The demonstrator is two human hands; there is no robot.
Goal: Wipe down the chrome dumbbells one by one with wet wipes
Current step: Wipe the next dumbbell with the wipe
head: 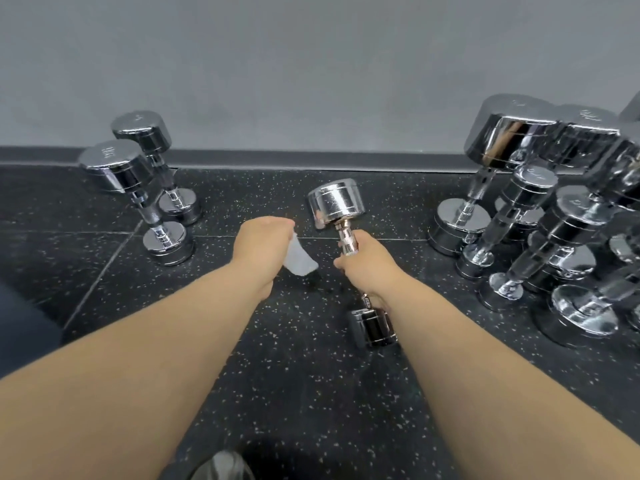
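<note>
Right hand [363, 263] clamps the knurled handle of a small chrome dumbbell [337, 202]; left hand [259, 244] pinches a crumpled white wet wipe [298, 258] beside it. Wiping the head seems next.

The right hand [367, 263] is closed around the handle of a chrome dumbbell [337, 202], held tilted with its far head raised and its near head [374, 327] low by the wrist. The left hand [258, 242] grips a white wipe [299, 259] that hangs from the fist, just left of the handle and apart from it. Two dumbbells [138, 181] stand upright on the speckled black floor [311, 393] at the left, near the grey wall [311, 64]. A crowded group of dumbbells [540, 216] stands at the right.
</note>
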